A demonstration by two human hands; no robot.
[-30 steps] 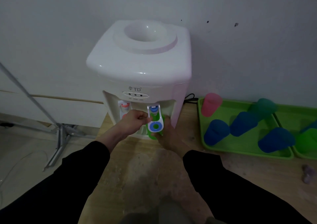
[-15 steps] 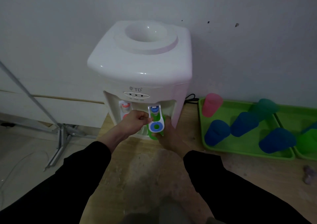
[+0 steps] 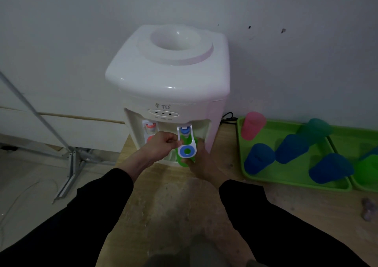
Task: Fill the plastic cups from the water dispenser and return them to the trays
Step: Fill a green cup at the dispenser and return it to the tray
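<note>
A white water dispenser (image 3: 169, 78) stands on a wooden table against the wall. My left hand (image 3: 161, 146) has its fingers curled against the left side of the blue-and-white tap lever (image 3: 186, 146). My right hand (image 3: 201, 160) holds a green cup (image 3: 182, 162) under that tap; the lever hides most of the cup. To the right lies a green tray (image 3: 290, 179) with a pink cup (image 3: 252, 125), blue cups (image 3: 258, 158) and a teal cup (image 3: 316, 128), all upside down.
A red tap (image 3: 150, 132) sits left of the blue one. A second green tray (image 3: 347, 141) with more cups runs off the right edge. A metal stand (image 3: 67, 160) rises at the left on the floor. A small purple object (image 3: 368, 209) lies on the table's right.
</note>
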